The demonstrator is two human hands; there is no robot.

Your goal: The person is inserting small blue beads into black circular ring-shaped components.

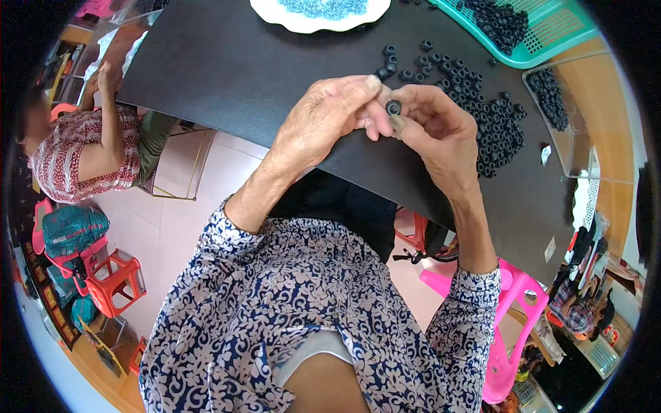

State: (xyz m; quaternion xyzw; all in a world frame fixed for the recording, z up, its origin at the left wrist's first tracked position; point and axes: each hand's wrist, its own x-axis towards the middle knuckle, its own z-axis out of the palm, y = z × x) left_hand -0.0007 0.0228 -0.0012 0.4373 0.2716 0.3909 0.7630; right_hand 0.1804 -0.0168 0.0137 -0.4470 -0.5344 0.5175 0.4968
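Two bare hands meet over a dark table (213, 65), close to its near edge. The right hand (446, 134) is pinching one small black bead (393, 107) between its thumb and a finger, and the hole in the bead shows. The left hand (318, 117) is right next to it, with its fingers curled in and its thumb lying along them. Its fingertips come up close to the bead, but I cannot tell if they hold anything too. Lots of black beads like this one lie in a loose pile (499, 131) on the table, just to the right of the hands. A few more beads sit just past the left thumb. At the far side is a white plate (311, 25) with a wavy rim, and it has tiny blue bits (323, 6) on it. A green basket (540, 56) with holes in its side stands at the far right, with black pieces (499, 27) in it. Near the basket is a clear box (582, 148) with dark beads (547, 96) at one end. Off to the left, another person (89, 148) in a red and white patterned top sits by the table.
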